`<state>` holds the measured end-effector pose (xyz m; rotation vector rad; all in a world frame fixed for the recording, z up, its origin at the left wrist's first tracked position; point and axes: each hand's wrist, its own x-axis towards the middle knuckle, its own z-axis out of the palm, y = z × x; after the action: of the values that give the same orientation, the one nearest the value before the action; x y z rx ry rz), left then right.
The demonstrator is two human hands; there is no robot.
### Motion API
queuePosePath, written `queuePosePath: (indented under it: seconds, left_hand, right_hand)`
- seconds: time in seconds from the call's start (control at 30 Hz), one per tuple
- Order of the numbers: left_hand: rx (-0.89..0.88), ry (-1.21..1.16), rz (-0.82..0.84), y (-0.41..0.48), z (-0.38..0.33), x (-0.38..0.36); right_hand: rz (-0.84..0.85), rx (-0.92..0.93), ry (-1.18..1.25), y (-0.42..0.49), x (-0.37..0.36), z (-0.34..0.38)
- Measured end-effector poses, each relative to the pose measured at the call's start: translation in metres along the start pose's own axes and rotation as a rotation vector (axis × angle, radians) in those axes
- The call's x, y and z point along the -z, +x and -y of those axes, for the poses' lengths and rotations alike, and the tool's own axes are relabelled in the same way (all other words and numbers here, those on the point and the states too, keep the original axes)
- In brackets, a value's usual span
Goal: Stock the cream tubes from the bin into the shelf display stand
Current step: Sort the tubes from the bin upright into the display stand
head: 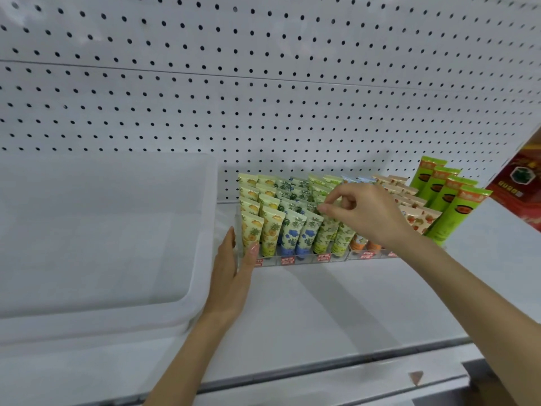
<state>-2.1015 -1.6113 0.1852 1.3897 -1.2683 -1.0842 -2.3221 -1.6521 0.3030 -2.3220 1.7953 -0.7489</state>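
Observation:
A clear acrylic display stand point(304, 260) sits on the white shelf, filled with rows of cream tubes: yellow fruit-print tubes point(270, 230) at left, blue flower tubes point(292, 232), green leaf tubes point(325, 232) and orange tubes point(421, 219) at right. My left hand point(234, 268) lies flat with straight fingers against the stand's left end. My right hand point(360, 212) reaches over the middle rows and pinches the crimped top of a green leaf tube with thumb and forefinger. The translucent white bin point(187, 300) stands at left; I see nothing inside it.
Tall bright green tubes point(448, 200) stand in a row right of the stand, with a red box point(521, 183) beyond them. White pegboard point(263, 98) backs the shelf. The shelf's front edge point(336, 364) runs below my arms.

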Motion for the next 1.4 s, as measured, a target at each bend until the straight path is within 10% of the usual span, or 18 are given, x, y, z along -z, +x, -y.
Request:
queuePosePath:
  seconds: [0.43,0.63,1.0,1.4]
  left_hand:
    - [-0.03,0.082,-0.142,-0.027,0.0,-0.008]
    - [-0.386,0.282,-0.337,-0.06,-0.005,-0.017]
    - [-0.613,0.767,0.191,-0.04,-0.008,-0.068]
    - [-0.516,0.818,0.24,-0.033,-0.004,-0.071]
  right_hand:
    - [0.046,-0.036,0.064,0.002,0.048,-0.042]
    - [0.099,0.038,-0.075,0.001,0.036,-0.051]
    - [0.103,0.135,0.008,0.014,0.033,-0.045]
    - [0.131,0.193,-0.051,0.017,0.014,-0.039]
